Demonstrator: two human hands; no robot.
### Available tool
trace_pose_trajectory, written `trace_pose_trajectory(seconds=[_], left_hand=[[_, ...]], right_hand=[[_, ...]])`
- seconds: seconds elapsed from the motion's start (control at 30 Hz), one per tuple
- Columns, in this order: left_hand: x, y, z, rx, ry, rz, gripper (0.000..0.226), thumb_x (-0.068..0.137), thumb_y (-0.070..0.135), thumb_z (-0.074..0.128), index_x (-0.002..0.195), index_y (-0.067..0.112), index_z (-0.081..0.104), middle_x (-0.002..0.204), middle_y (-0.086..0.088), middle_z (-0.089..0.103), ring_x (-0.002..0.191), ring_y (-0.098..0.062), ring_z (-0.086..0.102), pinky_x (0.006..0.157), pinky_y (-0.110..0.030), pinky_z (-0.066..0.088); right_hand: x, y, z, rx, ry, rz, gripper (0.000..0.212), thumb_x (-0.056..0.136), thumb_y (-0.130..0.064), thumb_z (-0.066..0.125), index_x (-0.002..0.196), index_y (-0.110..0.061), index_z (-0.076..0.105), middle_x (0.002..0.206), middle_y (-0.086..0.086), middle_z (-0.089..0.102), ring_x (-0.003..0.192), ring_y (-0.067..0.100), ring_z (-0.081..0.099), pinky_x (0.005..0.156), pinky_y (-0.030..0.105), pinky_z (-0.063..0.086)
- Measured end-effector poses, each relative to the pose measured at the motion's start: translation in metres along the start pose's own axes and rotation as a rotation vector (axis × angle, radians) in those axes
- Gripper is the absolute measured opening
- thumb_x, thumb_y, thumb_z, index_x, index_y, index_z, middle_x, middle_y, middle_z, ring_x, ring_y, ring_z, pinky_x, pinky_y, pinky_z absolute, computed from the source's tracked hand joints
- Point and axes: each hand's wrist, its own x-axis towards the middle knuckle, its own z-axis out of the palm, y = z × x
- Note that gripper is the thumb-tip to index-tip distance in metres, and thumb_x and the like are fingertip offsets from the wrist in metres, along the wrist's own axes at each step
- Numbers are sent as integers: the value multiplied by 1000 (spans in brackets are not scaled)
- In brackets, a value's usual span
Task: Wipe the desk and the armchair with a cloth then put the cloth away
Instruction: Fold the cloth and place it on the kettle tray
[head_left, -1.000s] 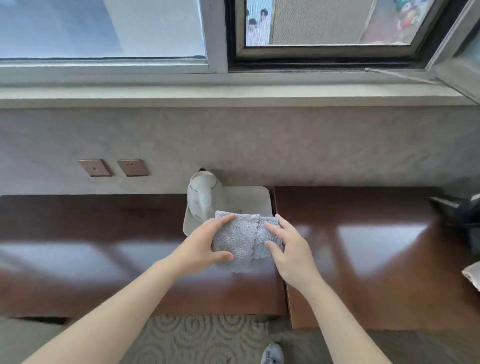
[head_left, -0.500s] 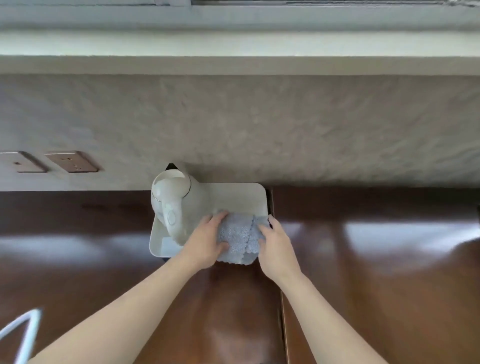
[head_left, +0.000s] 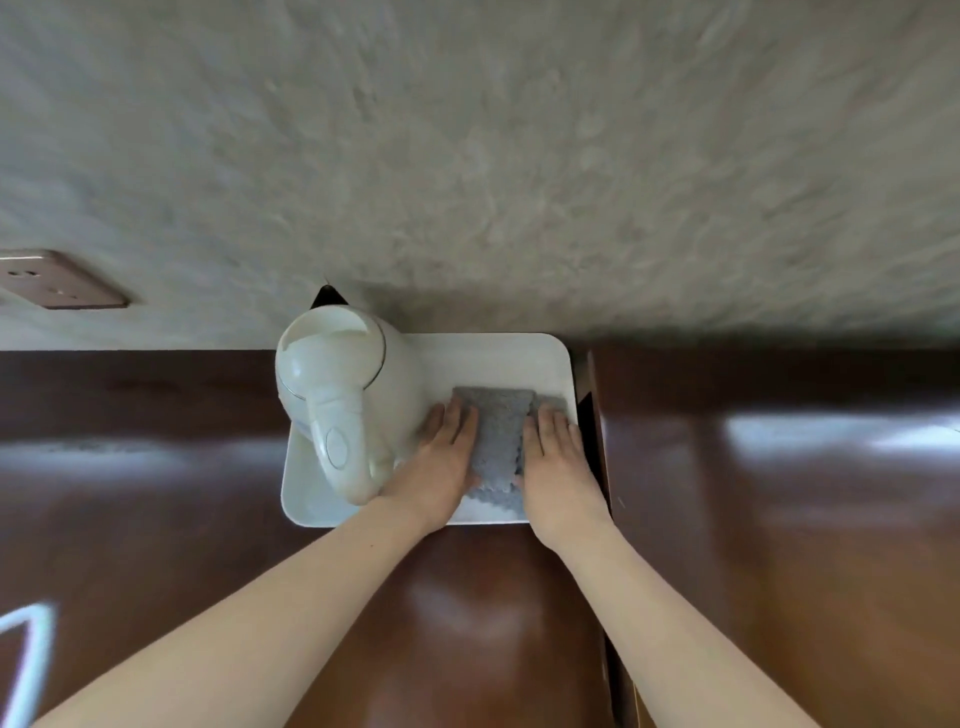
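Observation:
A folded grey cloth lies flat on the right half of a white tray that sits on the dark brown desk against the wall. My left hand rests flat on the cloth's left side, fingers straight. Over the cloth's right side my right hand lies flat too, fingers straight. Both palms cover the cloth's edges; only its middle strip and far end show.
A white electric kettle stands on the tray's left half, touching my left hand's side. A wall socket is at far left. A gap splits the desk just right of the tray. A white cable loops at bottom left.
Both hands carried the cloth from above the desk down onto the tray. Their grip on it has flattened into straight fingers resting on top. The view tilted down and moved closer.

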Motion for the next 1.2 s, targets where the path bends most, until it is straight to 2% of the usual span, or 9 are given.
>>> trace_pose_trajectory(seconds=[0.13,0.33,0.53,0.67,0.8,0.87,0.97,1.07,1.2], left_hand=[[13,2,4,60,-59,11,88,102,37,53,160,19,-11,167,-6,-22,154,-25,-18,124,-36,-3],[29,0,-1,105,-71,-9,101,96,45,59,158,20,-16,166,-5,-25,154,-22,-21,127,-39,3],[50,13,-15,164,-131,-91,117,89,44,71,157,13,-19,165,-12,-26,152,-32,-24,126,-46,7],[46,18,-19,188,-117,-104,118,88,43,72,158,12,-17,166,-12,-23,153,-31,-22,126,-45,9],[17,19,-22,227,-12,-54,103,96,39,63,159,7,-12,167,-13,-17,155,-28,-15,126,-39,8],[-5,21,-27,297,51,-24,94,100,39,56,158,6,-10,168,-13,-14,156,-25,-10,124,-36,12],[-46,29,-38,414,124,48,89,101,48,49,159,7,-5,169,-11,-8,156,-23,-7,123,-35,15],[-92,41,-65,400,203,53,82,102,52,43,160,9,5,170,-9,0,157,-23,-1,123,-34,13],[-156,59,-123,403,300,6,77,103,54,38,159,7,13,169,-12,5,156,-27,0,126,-39,8]], right_hand=[[10,1,7,5,-104,-33,89,100,-44,48,155,-6,-11,164,13,-16,151,24,-13,121,33,-9],[37,5,-3,-61,-142,-55,106,92,-53,57,154,-6,-15,163,12,-20,151,25,-16,122,34,-9],[57,11,-17,-199,-143,-105,117,85,-66,58,154,-3,-13,164,13,-16,151,25,-13,123,35,-6],[53,10,-18,-233,-123,-109,113,88,-62,57,154,-3,-13,164,14,-14,152,25,-11,123,35,-5],[30,7,-27,-177,-43,-115,104,93,-47,61,154,0,-9,164,17,-9,152,27,-6,123,35,0],[11,7,-35,-175,31,-149,91,99,-41,53,154,0,-6,165,17,-6,153,27,-2,123,34,2],[-24,4,-54,-151,105,-168,82,102,-42,44,155,-1,-2,165,16,-2,153,26,0,123,35,5],[-60,0,-82,-134,111,-168,76,104,-42,38,155,-2,-1,165,15,-1,153,26,-1,123,36,6],[-107,-14,-144,-130,166,-186,72,105,-42,35,155,-1,4,165,17,3,152,29,4,122,37,9]])
